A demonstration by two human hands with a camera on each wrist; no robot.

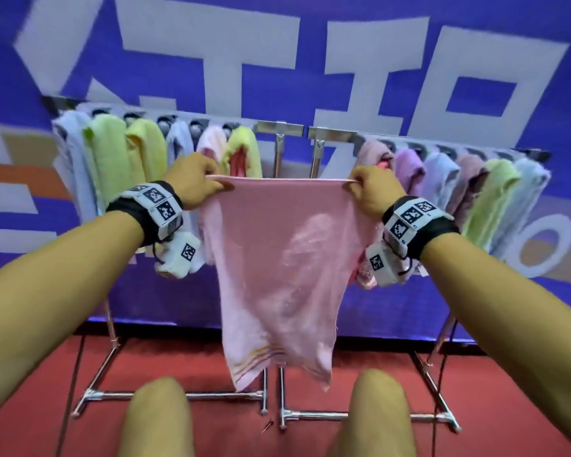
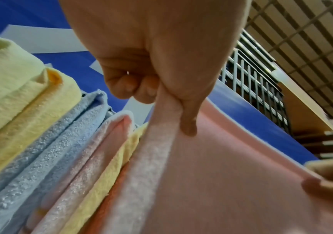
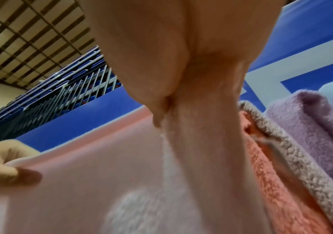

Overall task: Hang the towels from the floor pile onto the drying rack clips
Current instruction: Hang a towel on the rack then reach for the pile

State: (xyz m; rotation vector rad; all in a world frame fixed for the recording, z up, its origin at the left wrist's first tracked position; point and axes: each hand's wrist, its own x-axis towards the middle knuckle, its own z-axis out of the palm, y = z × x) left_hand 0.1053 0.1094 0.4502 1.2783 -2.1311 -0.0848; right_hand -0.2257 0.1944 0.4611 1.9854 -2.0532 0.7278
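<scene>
Both knees (image 1: pixel 155 420) sat lowest in my head view. Above them my left hand (image 1: pixel 192 183) and right hand (image 1: pixel 371 191) each pinched a top corner of the pink towel (image 1: pixel 277 275), stretched before the drying rack (image 1: pixel 279 128), between two rows of hung towels (image 1: pixel 145 150).

Left hand (image 1: pixel 192 181), right hand (image 1: pixel 371 189): raised, pinching

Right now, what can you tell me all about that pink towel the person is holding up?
The pink towel is thin, soft-looking terry with a pale round patch in the middle and coloured stripes near its bottom edge. It hangs flat and spread out in front of the rack, between the rows of hung towels. The left hand and right hand each pinch a top corner, pulling the top edge straight. The bottom hangs free above the red floor.
</scene>
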